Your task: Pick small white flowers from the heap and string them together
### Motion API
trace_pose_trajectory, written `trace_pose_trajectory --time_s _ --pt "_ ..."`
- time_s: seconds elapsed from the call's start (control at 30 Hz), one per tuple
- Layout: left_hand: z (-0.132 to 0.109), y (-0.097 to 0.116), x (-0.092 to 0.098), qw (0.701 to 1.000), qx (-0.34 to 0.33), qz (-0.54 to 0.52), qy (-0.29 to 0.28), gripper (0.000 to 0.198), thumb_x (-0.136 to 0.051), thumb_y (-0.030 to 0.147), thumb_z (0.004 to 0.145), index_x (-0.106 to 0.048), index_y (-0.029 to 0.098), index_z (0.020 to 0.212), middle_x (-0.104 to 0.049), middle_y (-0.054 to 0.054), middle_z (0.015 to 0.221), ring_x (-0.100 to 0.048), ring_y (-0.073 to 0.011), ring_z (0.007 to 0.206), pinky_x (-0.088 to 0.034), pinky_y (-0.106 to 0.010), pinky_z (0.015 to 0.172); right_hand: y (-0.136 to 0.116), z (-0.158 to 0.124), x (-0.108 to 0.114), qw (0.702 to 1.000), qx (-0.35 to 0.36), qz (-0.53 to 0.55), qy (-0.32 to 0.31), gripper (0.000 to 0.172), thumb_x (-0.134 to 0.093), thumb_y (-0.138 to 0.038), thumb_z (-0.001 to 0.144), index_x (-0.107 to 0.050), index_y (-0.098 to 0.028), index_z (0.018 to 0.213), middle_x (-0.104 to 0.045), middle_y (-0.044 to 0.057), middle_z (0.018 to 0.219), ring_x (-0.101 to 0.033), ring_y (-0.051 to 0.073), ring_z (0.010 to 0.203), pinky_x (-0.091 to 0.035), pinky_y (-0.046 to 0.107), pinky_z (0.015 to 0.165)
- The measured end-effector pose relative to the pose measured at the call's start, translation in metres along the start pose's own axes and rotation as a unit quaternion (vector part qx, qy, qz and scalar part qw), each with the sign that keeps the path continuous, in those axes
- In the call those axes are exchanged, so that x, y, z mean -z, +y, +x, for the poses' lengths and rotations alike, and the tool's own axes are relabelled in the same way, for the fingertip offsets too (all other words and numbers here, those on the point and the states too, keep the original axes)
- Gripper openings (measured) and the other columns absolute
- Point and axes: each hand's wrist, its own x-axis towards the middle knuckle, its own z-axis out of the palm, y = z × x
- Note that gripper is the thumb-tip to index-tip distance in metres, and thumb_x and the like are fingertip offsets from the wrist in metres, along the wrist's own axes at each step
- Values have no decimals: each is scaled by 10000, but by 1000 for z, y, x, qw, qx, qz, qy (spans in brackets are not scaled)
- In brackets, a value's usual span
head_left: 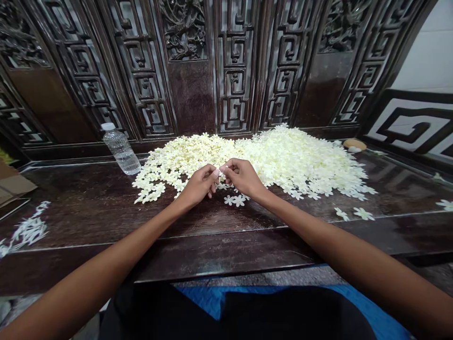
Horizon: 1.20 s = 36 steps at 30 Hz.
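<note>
My left hand [200, 184] and my right hand [242, 177] meet at the front edge of a big heap of small cream-white flowers [283, 158] on a dark wooden surface [219, 245]. The fingertips of both hands are pinched together on one small white flower [220, 171] between them. Just below my right hand, two loose flowers [235, 200] lie on the wood. Both forearms reach in from the lower corners.
A clear plastic water bottle [121, 148] with a white cap stands left of the heap. A string of joined flowers [26, 231] lies at the far left. A tan round object [354, 144] sits at the back right. Carved dark wooden panels [230, 66] rise behind.
</note>
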Motion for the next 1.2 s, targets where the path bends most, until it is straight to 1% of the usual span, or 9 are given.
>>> trace_pose_trajectory --time_s 0.17,0.33,0.53,0.7,0.8,0.9,1.07,1.2 --pt "-1 1 -4 999 6 -51 -12 485 -658 655 904 -566 179 917 -605 -16 821 -585 -108 599 -510 -217 478 2 1 -1 1000 0 11 6 603 -680 -782 817 -633 -181 842 -652 32 679 -620 171 614 -468 285 562" --pt "-1 -2 -5 998 0 -66 7 459 -687 617 903 -591 168 891 -597 -14 794 -578 -103 588 -506 -216 481 2 0 -2 999 3 32 13 572 -721 -740 811 -635 -175 831 -646 24 718 -619 161 615 -480 292 571" --pt "-1 -3 -3 995 -3 -88 40 462 -727 601 881 -577 166 842 -554 10 721 -547 -92 563 -494 -209 490 5 1 -5 996 5 83 -35 536 -740 -696 817 -625 -186 934 -650 3 762 -634 144 586 -488 279 536" --pt "0 -3 -1 993 -16 -111 48 493 -708 643 879 -562 173 843 -553 12 735 -535 -89 555 -487 -209 487 7 2 -7 984 -46 160 -70 523 -808 -633 785 -575 -195 950 -675 -3 747 -652 144 579 -474 256 510" --pt "1 -3 1 996 -35 -78 40 493 -647 657 918 -550 180 844 -553 12 737 -540 -96 551 -478 -217 487 5 0 -8 975 -65 197 -84 494 -836 -592 773 -581 -188 897 -683 2 725 -642 134 569 -462 247 509" --pt "0 -2 2 998 -55 -22 38 476 -570 646 970 -541 187 846 -548 11 736 -542 -104 560 -458 -223 500 1 0 -7 969 -67 219 -88 465 -850 -561 767 -604 -177 856 -678 3 688 -635 130 563 -471 251 525" --pt "-3 2 4 994 -79 58 52 447 -517 619 1009 -528 198 859 -546 14 732 -533 -113 579 -432 -242 546 -1 -1 -6 963 -63 245 -97 423 -872 -506 757 -628 -167 828 -681 5 677 -650 134 576 -514 266 565" --pt "-4 3 3 989 -85 104 66 446 -489 605 1026 -524 199 845 -545 21 708 -524 -117 581 -406 -254 568 -1 -2 -6 960 -67 253 -96 407 -869 -487 766 -613 -172 797 -677 5 664 -644 133 561 -516 264 543"
